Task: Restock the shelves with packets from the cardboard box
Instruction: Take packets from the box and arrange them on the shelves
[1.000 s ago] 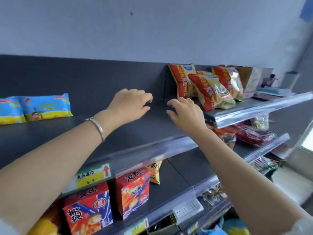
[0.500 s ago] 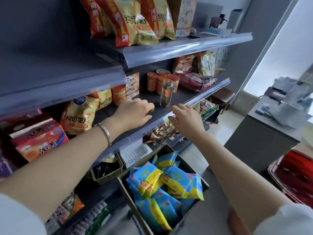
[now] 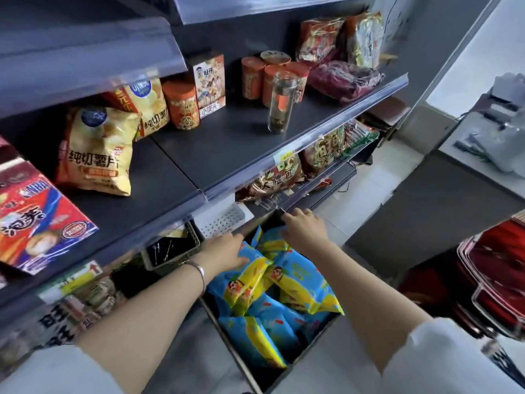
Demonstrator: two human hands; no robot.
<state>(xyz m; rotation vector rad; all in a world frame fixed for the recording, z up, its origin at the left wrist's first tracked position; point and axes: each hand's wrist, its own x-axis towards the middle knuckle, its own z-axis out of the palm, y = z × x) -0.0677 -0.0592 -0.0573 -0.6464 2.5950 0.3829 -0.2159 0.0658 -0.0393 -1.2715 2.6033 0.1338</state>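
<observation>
A cardboard box [image 3: 247, 368] stands on the floor below the shelves, full of several blue and yellow snack packets [image 3: 298, 282]. My left hand [image 3: 224, 251], with a bracelet on its wrist, reaches down over the box's left side, its fingers straight and touching the top packet. My right hand [image 3: 304, 231] hovers over the far end of the box with relaxed fingers above the packets; it holds nothing. The dark shelf [image 3: 227, 146] above carries chip bags and tubs.
On the shelf stand a yellow chip bag [image 3: 96, 152], orange tubs [image 3: 181, 106] and a glass jar [image 3: 279, 100]. A red and blue carton [image 3: 37, 217] lies at the left. A dark basket [image 3: 170, 251] sits beside the box. Red baskets [image 3: 494, 280] stand at the right.
My view has dropped from the top shelf to the box on the floor. Both hands came down from the shelf to the packets in the box.
</observation>
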